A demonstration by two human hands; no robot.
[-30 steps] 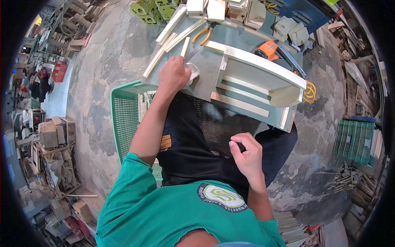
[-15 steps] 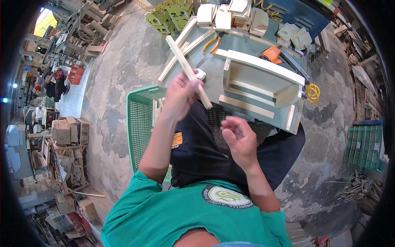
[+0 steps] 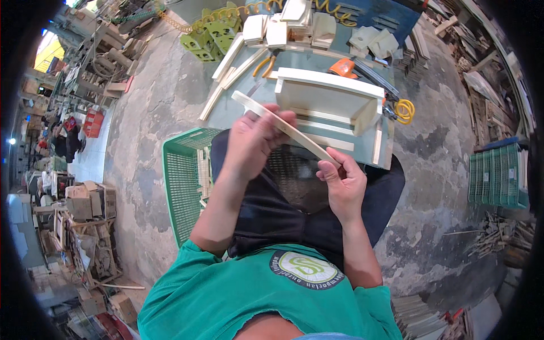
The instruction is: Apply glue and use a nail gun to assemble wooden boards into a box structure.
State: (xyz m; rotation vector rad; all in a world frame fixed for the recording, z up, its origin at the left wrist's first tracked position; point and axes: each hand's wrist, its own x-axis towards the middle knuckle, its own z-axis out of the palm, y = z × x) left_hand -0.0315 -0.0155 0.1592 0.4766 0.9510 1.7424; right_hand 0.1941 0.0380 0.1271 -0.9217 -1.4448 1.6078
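A narrow pale wooden slat (image 3: 303, 140) slants over my lap, held at both ends. My left hand (image 3: 249, 141) is closed around it near its upper left end. At the lower right end, my right hand (image 3: 347, 184) pinches it between thumb and fingers. Just beyond, a partly built wooden box (image 3: 334, 82) stands on the grey-green worktable (image 3: 226, 113). Another loose slat (image 3: 326, 140) lies in front of the box. My left hand partly covers a tape measure, whose blade (image 3: 253, 89) shows.
Orange-handled pliers (image 3: 265, 65) and an orange nail gun (image 3: 343, 68) lie behind the box. Stacked wooden pieces (image 3: 276, 33) line the table's far side. A yellow coiled hose (image 3: 404, 111) hangs at the right. A green basket (image 3: 174, 190) with slats stands by my left leg.
The slat has swung to a flatter slant, its lower end moving right. My right hand, open and apart from it before, now grips that end. The view has shifted slightly right.
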